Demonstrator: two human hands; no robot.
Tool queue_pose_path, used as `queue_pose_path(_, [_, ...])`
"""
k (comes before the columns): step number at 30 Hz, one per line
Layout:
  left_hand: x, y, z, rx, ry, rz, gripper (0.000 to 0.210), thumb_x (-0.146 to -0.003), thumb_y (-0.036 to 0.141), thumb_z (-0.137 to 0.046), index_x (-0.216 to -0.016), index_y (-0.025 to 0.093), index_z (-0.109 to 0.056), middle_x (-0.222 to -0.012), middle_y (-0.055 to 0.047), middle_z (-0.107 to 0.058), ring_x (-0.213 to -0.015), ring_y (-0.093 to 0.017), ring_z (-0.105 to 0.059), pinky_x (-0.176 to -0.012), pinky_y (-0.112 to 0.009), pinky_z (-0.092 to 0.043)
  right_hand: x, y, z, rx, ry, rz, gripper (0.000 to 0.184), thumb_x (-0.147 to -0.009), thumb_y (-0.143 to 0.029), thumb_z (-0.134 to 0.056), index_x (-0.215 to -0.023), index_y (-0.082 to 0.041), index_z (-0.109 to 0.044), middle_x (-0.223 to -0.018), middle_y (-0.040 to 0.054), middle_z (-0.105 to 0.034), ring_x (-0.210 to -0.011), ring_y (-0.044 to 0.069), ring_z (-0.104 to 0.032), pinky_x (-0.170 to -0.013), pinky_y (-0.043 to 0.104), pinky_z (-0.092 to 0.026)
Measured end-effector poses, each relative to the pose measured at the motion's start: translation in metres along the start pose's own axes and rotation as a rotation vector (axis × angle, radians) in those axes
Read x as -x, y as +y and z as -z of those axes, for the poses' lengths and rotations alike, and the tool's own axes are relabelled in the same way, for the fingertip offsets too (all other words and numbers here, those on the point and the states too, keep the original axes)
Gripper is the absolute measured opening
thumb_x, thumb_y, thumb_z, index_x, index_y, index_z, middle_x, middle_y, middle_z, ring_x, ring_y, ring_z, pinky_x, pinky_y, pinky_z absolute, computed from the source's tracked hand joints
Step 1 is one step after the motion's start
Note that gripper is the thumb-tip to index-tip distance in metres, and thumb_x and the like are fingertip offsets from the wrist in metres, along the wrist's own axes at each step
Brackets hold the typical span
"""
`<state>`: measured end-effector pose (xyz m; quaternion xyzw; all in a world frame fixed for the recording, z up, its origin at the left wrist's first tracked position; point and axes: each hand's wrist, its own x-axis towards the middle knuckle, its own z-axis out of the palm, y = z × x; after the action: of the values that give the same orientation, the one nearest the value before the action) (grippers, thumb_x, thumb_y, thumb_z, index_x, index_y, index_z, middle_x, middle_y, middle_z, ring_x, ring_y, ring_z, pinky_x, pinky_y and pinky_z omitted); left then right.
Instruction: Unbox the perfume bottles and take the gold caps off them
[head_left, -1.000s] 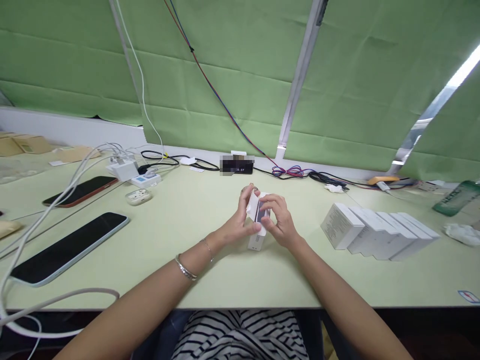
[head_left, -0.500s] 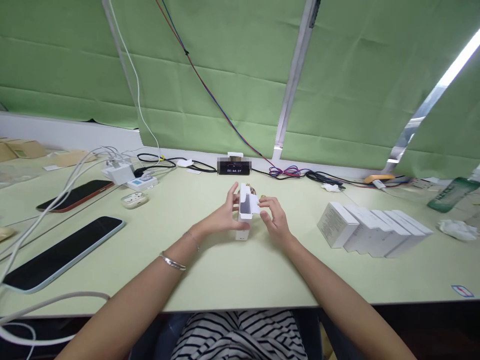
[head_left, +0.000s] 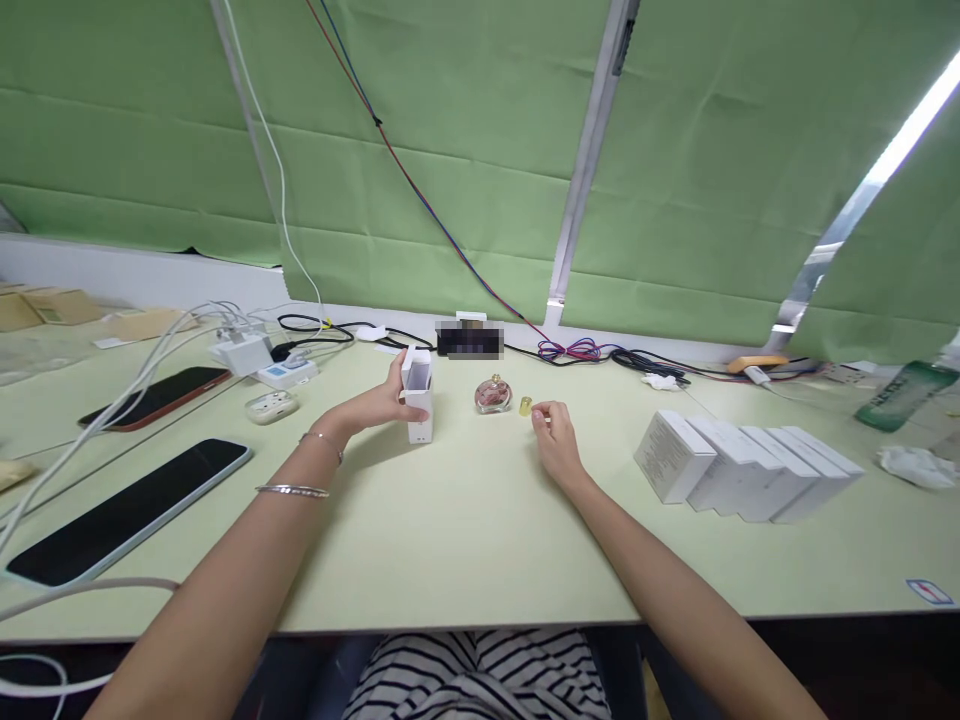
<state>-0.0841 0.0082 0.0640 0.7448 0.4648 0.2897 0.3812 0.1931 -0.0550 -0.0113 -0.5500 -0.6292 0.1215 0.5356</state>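
Here, right fingers: loosely curled on the right hand (head_left: 556, 436), thumb and forefinger tips brought near each other at the gold cap (head_left: 526, 406); at this size I cannot tell whether they touch it, or how wide the gap between them is.
Gold cap: upright on the table (head_left: 480, 530), just to the left of those fingertips, and far nearer to the right hand than to the left.
Glass bottle (head_left: 493, 398): just left of the cap, apart from it and from both hands, squat and rounded, wider across than tall, its pinkish body standing with the gold neck up.
Left fingers: wrapped round the white box (head_left: 421, 421) from its left side, the thumb of the left hand (head_left: 384, 402) across the near face.
White box: upright, long axis vertical, top open, to the left of bottle and cap.
Boxed row (head_left: 677, 457): white cartons standing side by side, well right of the right hand.
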Motion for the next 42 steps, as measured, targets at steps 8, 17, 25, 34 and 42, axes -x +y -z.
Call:
queue_pose_path(8, [0.008,0.001,0.002,-0.007,0.001,-0.016,0.124,-0.057,0.041,-0.074,-0.136,0.024,0.02,-0.145,-0.022,-0.012,-0.133,-0.031,-0.017,-0.099,-0.05,-0.029,0.0,0.001,0.001,-0.005,-0.004,0.0,0.021,-0.085,-0.034,-0.035,-0.087,-0.02,-0.051,-0.092,0.0066,-0.05,-0.089,0.019,-0.051,-0.08,0.038,-0.043])
queue_pose_path(17, [0.017,0.063,-0.045,-0.022,0.614,-0.793,0.04,-0.084,0.034,-0.047,-0.121,0.023,-0.037,-0.123,-0.008,-0.045,-0.116,-0.02,-0.044,-0.099,-0.039,-0.037,-0.003,0.013,-0.003,-0.003,0.097,-0.051,0.022,-0.074,-0.016,-0.035,-0.091,-0.02,-0.048,-0.095,0.0076,-0.049,-0.093,0.021,-0.049,-0.087,0.043,-0.04])
queue_pose_path(25, [-0.039,0.016,-0.133,-0.078,0.395,-0.242,0.073,-0.072,0.025,-0.058,-0.132,0.01,-0.019,-0.141,-0.021,-0.02,-0.134,-0.031,-0.012,-0.107,-0.049,-0.015,-0.01,0.039,-0.004,0.059,0.163,-0.125,0.048,-0.055,-0.005,-0.033,-0.099,-0.018,-0.047,-0.095,0.0099,-0.049,-0.09,0.022,-0.05,-0.084,0.043,-0.042])
queue_pose_path(34, [-0.054,-0.002,-0.126,-0.113,0.223,-0.114,0.025,-0.076,0.021,-0.051,-0.101,0.017,-0.048,-0.103,-0.011,-0.063,-0.1,-0.027,-0.057,-0.088,-0.042,-0.041,-0.029,0.053,-0.006,0.205,-0.001,-0.069,0.041,-0.068,-0.011,-0.044,-0.106,-0.022,-0.054,-0.113,0.0108,-0.055,-0.103,0.028,-0.045,-0.087,0.048,-0.035])
queue_pose_path(42, [-0.032,0.001,-0.128,-0.099,0.078,-0.209,0.026,-0.077,0.027,-0.05,-0.102,0.018,-0.049,-0.102,-0.006,-0.064,-0.093,-0.024,-0.06,-0.082,-0.035,-0.044,-0.038,0.049,-0.008,0.175,-0.046,0.006,0.012,-0.073,-0.014,-0.048,-0.074,-0.018,-0.059,-0.078,0.0085,-0.06,-0.079,0.022,-0.055,-0.081,0.041,-0.041])
